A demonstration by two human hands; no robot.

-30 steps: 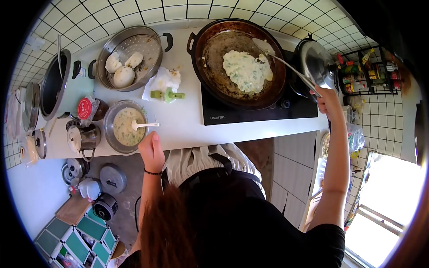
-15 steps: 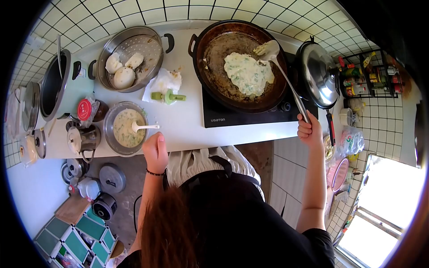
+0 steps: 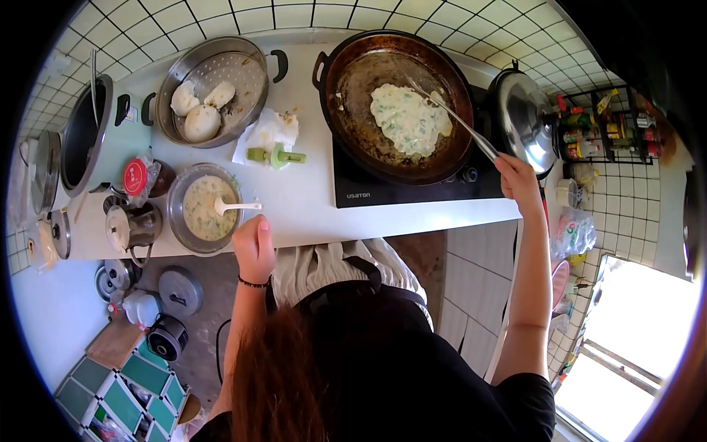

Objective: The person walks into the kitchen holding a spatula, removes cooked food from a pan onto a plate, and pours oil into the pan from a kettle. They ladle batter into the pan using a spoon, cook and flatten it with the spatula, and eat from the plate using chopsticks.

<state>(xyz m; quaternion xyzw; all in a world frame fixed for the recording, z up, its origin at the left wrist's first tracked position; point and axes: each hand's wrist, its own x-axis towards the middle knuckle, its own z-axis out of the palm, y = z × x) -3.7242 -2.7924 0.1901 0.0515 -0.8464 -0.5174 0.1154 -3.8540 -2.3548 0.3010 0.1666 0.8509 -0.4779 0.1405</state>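
My right hand (image 3: 518, 178) grips the end of a long metal spatula (image 3: 471, 131), whose blade is edge-on at the batter's upper edge. Pale batter with green bits (image 3: 409, 120) lies spread in a large dark pan (image 3: 349, 136) on a black cooktop (image 3: 358, 196). My left hand (image 3: 253, 243) is closed at the counter's front edge, just below the handle of a white spoon (image 3: 239, 207); whether anything is inside it is hidden. That spoon rests in a metal bowl (image 3: 175, 210) of batter with green bits (image 3: 203, 207).
A steamer pan (image 3: 252, 77) with white buns (image 3: 201, 124) stands behind the bowl. Beside it lie a white tissue (image 3: 269, 133) and a green brush (image 3: 277, 156). Left are a deep pot (image 3: 118, 140) and metal jug (image 3: 138, 225); right, a lidded pan (image 3: 524, 110).
The spatula has swung; its blade, seen flat at the pan's upper right half a second ago, is now edge-on farther left. My right hand has moved up. My left hand has barely moved.
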